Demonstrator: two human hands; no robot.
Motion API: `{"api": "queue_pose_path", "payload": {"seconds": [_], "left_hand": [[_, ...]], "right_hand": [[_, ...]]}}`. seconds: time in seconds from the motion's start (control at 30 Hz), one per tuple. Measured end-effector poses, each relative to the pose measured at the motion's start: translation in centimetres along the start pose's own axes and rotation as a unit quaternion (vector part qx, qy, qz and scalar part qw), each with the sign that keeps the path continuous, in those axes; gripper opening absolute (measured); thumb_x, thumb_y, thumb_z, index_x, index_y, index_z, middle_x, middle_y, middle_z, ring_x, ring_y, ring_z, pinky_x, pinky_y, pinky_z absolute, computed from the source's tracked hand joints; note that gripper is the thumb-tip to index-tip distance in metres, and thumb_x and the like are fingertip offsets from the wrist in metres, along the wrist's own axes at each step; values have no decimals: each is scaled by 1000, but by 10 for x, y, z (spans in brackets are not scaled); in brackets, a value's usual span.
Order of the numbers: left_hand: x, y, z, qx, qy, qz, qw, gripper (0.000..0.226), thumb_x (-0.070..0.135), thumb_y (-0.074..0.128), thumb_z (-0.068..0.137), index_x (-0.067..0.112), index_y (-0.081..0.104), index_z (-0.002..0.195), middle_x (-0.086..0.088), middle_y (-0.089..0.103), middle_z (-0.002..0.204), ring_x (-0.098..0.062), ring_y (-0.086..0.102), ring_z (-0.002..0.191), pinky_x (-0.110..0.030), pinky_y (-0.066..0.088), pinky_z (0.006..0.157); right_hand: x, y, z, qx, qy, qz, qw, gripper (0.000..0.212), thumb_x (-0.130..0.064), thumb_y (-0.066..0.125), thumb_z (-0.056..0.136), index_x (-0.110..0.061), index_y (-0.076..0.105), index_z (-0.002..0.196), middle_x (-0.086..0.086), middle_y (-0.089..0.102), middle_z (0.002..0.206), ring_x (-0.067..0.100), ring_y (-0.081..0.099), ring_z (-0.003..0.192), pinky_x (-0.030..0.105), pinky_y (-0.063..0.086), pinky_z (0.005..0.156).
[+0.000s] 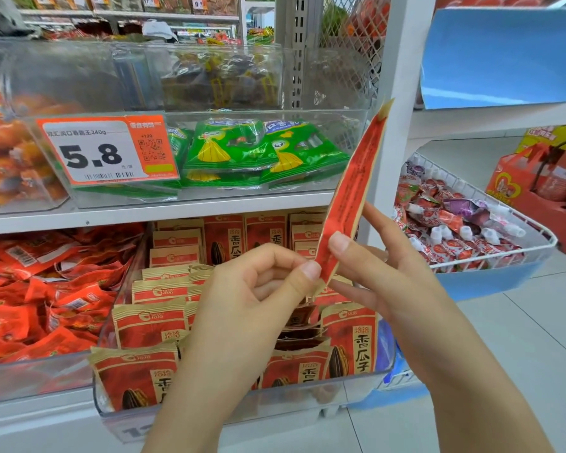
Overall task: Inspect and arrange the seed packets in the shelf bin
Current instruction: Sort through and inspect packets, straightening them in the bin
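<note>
Shop shelving fills my view, white metal shelves stacked with snack bins. Out front, my left hand (262,282) pinches the lower edge of a flat red-and-tan paper seed packet (350,194) between thumb and curled fingers, while my right hand (379,273) pins the same end with its thumb, the other fingers straight behind the packet. Both grips are narrow, on that one packet. It stands edge-on to me, tilted up and right, which I judge is so its printed side can be read during inspection.

Directly below sits the clear plastic shelf bin (209,407), holding matching red-and-tan seed packets (350,341) standing in rough rows. I suspect the gap behind my hands is where this one goes back.

Above, green snack bags (262,152) lie in another clear bin behind an orange price tag (107,150).

My wrists hide the bin's middle rows. The packet's fine print is too blurred to read.
</note>
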State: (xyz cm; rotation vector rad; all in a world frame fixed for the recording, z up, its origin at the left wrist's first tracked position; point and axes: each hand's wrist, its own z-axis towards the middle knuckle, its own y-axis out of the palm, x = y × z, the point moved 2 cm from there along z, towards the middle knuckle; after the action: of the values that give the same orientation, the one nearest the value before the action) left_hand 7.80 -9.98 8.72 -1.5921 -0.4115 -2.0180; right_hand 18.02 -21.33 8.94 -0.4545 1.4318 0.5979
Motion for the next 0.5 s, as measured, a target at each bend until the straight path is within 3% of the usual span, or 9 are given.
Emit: {"api": "queue_pose_path", "payload": {"seconds": [0.17, 0.33, 0.4, 0.5], "left_hand": [[-3, -1, 1, 13, 2, 10, 1000, 22, 39, 62, 72, 21, 71, 78, 5, 75, 77, -8, 71, 77, -20, 56, 75], [-7, 0, 3, 19, -6, 11, 1000, 20, 36, 63, 73, 19, 72, 79, 4, 75, 77, -9, 72, 76, -23, 58, 76], [-7, 1, 3, 21, 2, 17, 1000, 18, 36, 65, 74, 20, 72, 79, 5, 75, 76, -8, 72, 75, -21, 57, 74], [-4, 3, 2, 13, 20, 45, 999, 4, 26, 71, 81, 24, 70, 78, 11, 73, 75, -3, 70, 73, -12, 53, 66]], "right_hand": [[0, 1, 1, -24, 7, -10, 1000, 92, -47, 78, 60, -42, 39, 143, -6, 76, 101, 9, 71, 97, 28, 59, 83], [4, -1, 4, -31, 14, -5, 999, 85, -44, 68, 61, -40, 40, 142, -7, 76, 101, 11, 72, 97, 31, 59, 86], [5, 0, 4, -26, 13, 1, 1000, 85, -45, 69, 61, -40, 42, 141, -6, 76, 102, 12, 72, 98, 34, 57, 87], [7, -2, 4, -10, 14, 10, 1000, 90, -46, 70, 56, -40, 41, 141, -7, 76, 100, 11, 72, 96, 28, 58, 81]]}}
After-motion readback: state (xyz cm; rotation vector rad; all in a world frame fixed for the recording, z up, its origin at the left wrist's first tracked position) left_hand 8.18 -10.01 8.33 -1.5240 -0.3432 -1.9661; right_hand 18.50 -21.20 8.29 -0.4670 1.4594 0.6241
